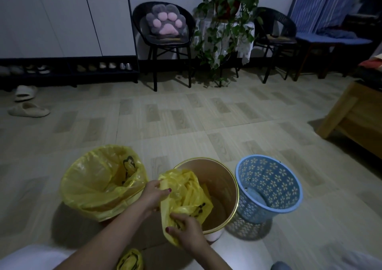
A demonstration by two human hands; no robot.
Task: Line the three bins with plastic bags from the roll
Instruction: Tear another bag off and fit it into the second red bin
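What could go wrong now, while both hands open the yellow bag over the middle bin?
1. The yellow bag is still bunched between the left hand and the right hand; thin plastic might tear if pulled hard.
2. Only part of it hangs inside the middle bin, so it may slip in before it is folded over the rim.
3. The blue basket stands tilted close beside the bin; a nudge could tip it.

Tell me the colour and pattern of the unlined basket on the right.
Light blue basket with pale flower-shaped cutouts, seen in the head view.
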